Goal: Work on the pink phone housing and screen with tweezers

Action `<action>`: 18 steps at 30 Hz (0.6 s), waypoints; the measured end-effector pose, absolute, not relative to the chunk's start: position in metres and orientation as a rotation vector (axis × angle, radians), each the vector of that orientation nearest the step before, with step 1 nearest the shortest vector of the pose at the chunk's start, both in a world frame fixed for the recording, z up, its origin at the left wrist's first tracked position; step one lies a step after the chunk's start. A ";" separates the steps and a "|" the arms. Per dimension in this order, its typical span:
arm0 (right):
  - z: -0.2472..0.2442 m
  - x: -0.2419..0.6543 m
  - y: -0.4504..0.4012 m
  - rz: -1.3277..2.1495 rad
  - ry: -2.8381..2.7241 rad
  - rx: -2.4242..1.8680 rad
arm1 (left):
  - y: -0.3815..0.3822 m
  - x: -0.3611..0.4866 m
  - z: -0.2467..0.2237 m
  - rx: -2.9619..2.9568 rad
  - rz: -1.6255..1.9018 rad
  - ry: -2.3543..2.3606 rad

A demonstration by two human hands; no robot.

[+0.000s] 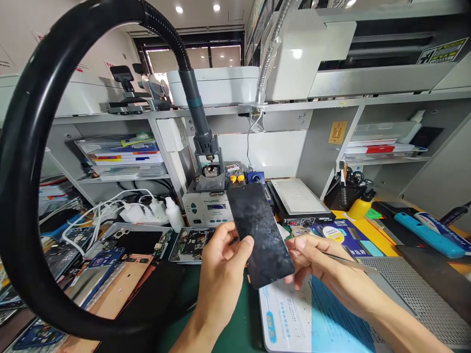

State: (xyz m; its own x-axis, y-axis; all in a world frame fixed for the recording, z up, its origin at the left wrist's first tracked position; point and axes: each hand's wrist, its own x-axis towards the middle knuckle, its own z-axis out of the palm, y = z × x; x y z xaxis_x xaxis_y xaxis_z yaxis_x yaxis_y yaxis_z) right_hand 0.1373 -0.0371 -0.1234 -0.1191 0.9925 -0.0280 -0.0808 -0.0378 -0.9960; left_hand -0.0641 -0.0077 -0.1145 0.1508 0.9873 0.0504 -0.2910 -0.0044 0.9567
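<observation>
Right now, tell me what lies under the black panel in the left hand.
Past the lower edge of the black panel, the green mat and a printed pad show. The panel's underside and anything directly behind it are hidden.

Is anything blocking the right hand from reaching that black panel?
Nothing visible does. The right hand is at the right edge of the black panel; contact is unclear. The left hand holds its left side.

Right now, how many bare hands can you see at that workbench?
2: the left hand, gripping a smudged black phone screen, and the right hand, near the screen's lower right edge, holding a slim metal tool.
</observation>
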 end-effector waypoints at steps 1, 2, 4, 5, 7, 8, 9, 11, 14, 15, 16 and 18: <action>-0.123 0.136 -0.039 1.396 -1.230 -1.101 | -0.009 -0.064 -0.115 1.100 1.243 0.868; -0.123 0.135 -0.041 1.416 -1.235 -1.096 | -0.010 -0.064 -0.115 1.111 1.236 0.869; -0.123 0.133 -0.043 1.416 -1.228 -1.101 | -0.012 -0.063 -0.113 1.120 1.208 0.863; -0.122 0.133 -0.044 1.406 -1.224 -1.107 | -0.014 -0.063 -0.112 1.122 1.198 0.854; -0.121 0.132 -0.044 1.385 -1.219 -1.120 | -0.016 -0.063 -0.109 1.139 1.192 0.842; -0.121 0.132 -0.044 1.379 -1.223 -1.124 | -0.016 -0.063 -0.108 1.153 1.196 0.845; -0.120 0.132 -0.044 1.373 -1.227 -1.131 | -0.017 -0.062 -0.107 1.167 1.201 0.853; -0.120 0.132 -0.044 1.365 -1.235 -1.143 | -0.017 -0.061 -0.105 1.187 1.205 0.870; -0.119 0.132 -0.045 1.342 -1.239 -1.162 | -0.017 -0.059 -0.105 1.209 1.242 0.918; -0.119 0.131 -0.045 1.334 -1.238 -1.168 | -0.017 -0.058 -0.106 1.204 1.271 0.947; -0.119 0.130 -0.045 1.323 -1.237 -1.176 | -0.016 -0.057 -0.107 1.195 1.299 0.975; -0.120 0.129 -0.045 1.304 -1.236 -1.197 | -0.015 -0.056 -0.110 1.172 1.327 1.011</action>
State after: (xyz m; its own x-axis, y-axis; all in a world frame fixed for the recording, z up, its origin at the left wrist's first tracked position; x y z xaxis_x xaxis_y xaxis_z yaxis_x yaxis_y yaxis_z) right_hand 0.1286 -0.0447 -0.1200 -0.0769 0.9960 -0.0445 -0.0091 -0.0453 -0.9989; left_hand -0.0557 -0.0150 -0.1099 0.0285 0.9945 0.1004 -0.1672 -0.0942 0.9814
